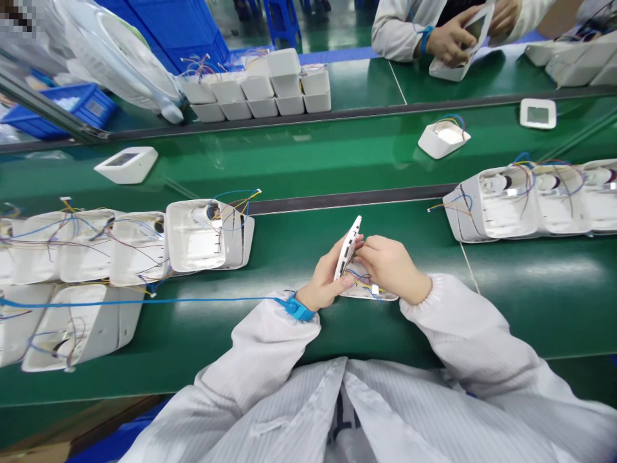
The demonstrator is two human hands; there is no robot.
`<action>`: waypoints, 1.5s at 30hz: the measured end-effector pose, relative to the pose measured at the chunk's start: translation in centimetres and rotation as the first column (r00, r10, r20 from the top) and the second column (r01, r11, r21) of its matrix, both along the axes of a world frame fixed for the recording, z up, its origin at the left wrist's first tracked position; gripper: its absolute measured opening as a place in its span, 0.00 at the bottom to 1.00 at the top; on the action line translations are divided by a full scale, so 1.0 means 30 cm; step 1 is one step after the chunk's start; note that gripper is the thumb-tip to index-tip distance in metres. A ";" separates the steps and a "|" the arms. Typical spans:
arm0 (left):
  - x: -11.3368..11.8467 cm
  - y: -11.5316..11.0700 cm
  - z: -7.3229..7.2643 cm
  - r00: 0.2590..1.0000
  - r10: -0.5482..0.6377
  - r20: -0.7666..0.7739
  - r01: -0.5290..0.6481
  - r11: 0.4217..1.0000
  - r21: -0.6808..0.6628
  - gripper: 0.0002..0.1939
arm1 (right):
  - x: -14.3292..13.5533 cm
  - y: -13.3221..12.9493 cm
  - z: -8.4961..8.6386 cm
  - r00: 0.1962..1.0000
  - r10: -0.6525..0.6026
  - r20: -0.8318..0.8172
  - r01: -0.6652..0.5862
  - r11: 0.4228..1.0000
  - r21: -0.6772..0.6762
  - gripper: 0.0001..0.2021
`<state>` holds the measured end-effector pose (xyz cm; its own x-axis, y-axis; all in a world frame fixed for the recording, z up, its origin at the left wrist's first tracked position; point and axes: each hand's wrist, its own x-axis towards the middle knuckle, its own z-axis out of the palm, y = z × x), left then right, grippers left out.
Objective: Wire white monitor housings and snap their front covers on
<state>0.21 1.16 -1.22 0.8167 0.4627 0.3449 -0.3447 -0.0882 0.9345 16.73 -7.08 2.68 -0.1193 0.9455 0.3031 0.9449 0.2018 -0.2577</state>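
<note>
My left hand (pixel 324 278) is closed on a white plastic cover (pixel 348 249), tilted on edge with its slotted rim towards me. Right beside it, my right hand (pixel 393 265) has its fingers pinched together at the wires behind the cover; the fingertips are partly hidden. Below both hands lies a white housing (pixel 367 293), with blue, red and yellow wires and a small white connector (pixel 375 289) over it. A blue wrist strap (pixel 297 307) circles my left wrist, its cord running off to the left.
Open white housings with wires (pixel 195 241) stand in rows at left, and more housings (pixel 511 202) at right. Single units (pixel 128 165) lie on the green belt (pixel 289 154). Across it, a co-worker's hands (pixel 453 42) hold a white part near stacked housings (pixel 260 90) and a fan (pixel 120 51).
</note>
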 end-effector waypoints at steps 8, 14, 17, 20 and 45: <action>0.000 0.005 0.000 0.999 -0.019 0.037 0.022 0.996 -0.085 0.41 | -0.009 -0.002 0.005 1.000 0.001 0.016 0.000 1.000 -0.027 0.12; -0.004 0.001 0.006 1.000 -0.016 -0.006 0.015 0.986 -0.166 0.40 | 0.028 -0.028 0.089 0.956 -0.045 -0.290 0.010 0.993 -0.121 0.12; -0.003 -0.003 0.009 1.000 -0.019 -0.007 0.018 0.983 -0.181 0.41 | 0.056 -0.055 0.143 0.874 0.079 -0.479 -0.231 0.935 -0.268 0.19; -0.001 -0.004 0.011 1.000 -0.001 0.000 0.001 0.986 -0.170 0.41 | 0.075 -0.071 0.163 0.867 0.092 -0.490 -0.290 0.892 -0.347 0.13; 0.009 0.013 0.047 0.986 0.112 -0.122 -0.033 0.854 0.518 0.50 | 0.040 -0.037 0.044 0.998 -0.052 0.043 0.059 0.984 -0.166 0.07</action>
